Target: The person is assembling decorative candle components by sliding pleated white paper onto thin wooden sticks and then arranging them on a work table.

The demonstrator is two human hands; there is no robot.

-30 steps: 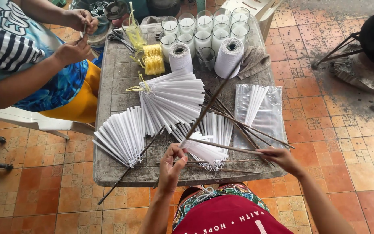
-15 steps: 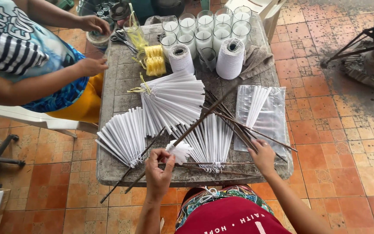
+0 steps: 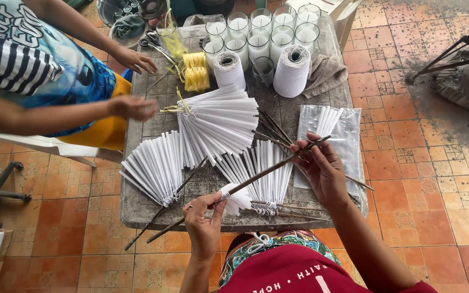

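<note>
My left hand (image 3: 204,216) pinches a thin dark stick (image 3: 256,176) near its lower end, just over the table's front edge, beside a small white bundle of wicks (image 3: 236,197). My right hand (image 3: 321,165) grips the same stick near its upper end, above a fan of white candle tapers (image 3: 267,171). The stick runs diagonally between both hands. More dark sticks (image 3: 270,129) lie spread under my right hand.
On the grey stone table (image 3: 137,209) lie other fans of white tapers (image 3: 156,168), (image 3: 218,122), a clear plastic bag of tapers (image 3: 329,135), thread spools (image 3: 292,70), glass candle jars (image 3: 256,32) and yellow string (image 3: 195,70). A seated person's hands (image 3: 134,107) work at the left.
My right hand rose from the table's right front to the upper end of one stick. My left hand shifted slightly right along it. The other person's hands moved down toward the table.
</note>
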